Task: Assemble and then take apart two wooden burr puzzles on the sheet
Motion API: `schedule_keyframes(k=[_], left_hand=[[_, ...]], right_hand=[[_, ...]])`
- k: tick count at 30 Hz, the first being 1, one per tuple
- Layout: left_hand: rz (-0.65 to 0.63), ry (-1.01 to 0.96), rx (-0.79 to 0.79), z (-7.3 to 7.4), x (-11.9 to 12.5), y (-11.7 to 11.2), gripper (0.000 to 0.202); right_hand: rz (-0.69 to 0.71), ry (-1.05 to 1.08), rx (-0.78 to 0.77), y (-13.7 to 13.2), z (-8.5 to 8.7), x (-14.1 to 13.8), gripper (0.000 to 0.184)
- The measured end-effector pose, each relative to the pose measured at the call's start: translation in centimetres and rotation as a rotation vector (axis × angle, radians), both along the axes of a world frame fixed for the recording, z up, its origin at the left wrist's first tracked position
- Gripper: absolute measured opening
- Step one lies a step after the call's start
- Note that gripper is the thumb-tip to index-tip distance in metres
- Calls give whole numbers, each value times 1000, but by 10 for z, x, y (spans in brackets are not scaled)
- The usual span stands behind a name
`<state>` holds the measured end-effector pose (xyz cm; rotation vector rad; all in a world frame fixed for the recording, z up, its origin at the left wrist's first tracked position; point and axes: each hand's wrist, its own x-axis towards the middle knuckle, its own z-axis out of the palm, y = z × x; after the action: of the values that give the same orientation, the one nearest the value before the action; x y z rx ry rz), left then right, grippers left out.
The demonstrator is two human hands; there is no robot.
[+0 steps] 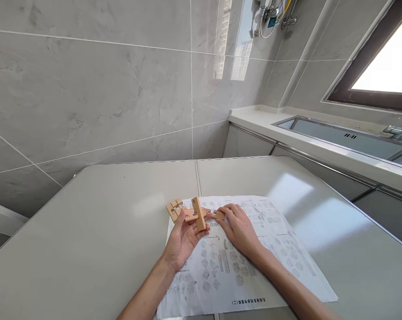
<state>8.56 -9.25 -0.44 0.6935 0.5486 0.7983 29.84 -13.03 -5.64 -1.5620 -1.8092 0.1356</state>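
Observation:
My left hand (185, 238) is closed on wooden puzzle pieces (198, 214) fitted crosswise, one upright and marked with a "2". Behind its thumb several more notched wooden pieces (174, 207) lie close together at the sheet's top left corner. My right hand (238, 226) pinches a small notched wooden piece (220, 215) between thumb and fingers, just right of the joined pieces and low over the paper. Under both hands spreads a printed instruction sheet (254, 284) with many small diagrams, its title upside down from here.
A light table (97, 249) with a seam down its middle carries everything. Grey tiled wall (121, 89) stands behind it. To the right run a counter (254, 116) with a sink (340, 135), a faucet (400, 131) and a window (387, 66).

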Motion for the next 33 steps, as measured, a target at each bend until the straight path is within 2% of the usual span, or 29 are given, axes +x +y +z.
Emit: schedule_keyframes(k=[8, 12, 15, 17, 19, 24, 33], left_hand=[[-21, 18, 109, -4, 1, -1, 56], [-4, 64, 176, -1, 2, -2, 50], [-6, 115, 217, -2, 4, -4, 47], [-1, 166, 219, -3, 6, -7, 49], [-13, 215, 228, -2, 7, -10, 54], [-77, 247, 331, -1, 10, -15, 67], [-124, 304, 433, -8, 10, -13, 82]], right_hand=[[-28, 12, -3, 0, 2, -2, 17], [-37, 169, 18, -2, 14, -6, 24], [61, 302, 70, -7, 26, -11, 37], [169, 303, 84, -11, 32, -16, 50], [235, 280, 56, -15, 35, -19, 53], [215, 248, 13, -16, 31, -22, 47], [170, 256, 91, -9, 25, -17, 35]])
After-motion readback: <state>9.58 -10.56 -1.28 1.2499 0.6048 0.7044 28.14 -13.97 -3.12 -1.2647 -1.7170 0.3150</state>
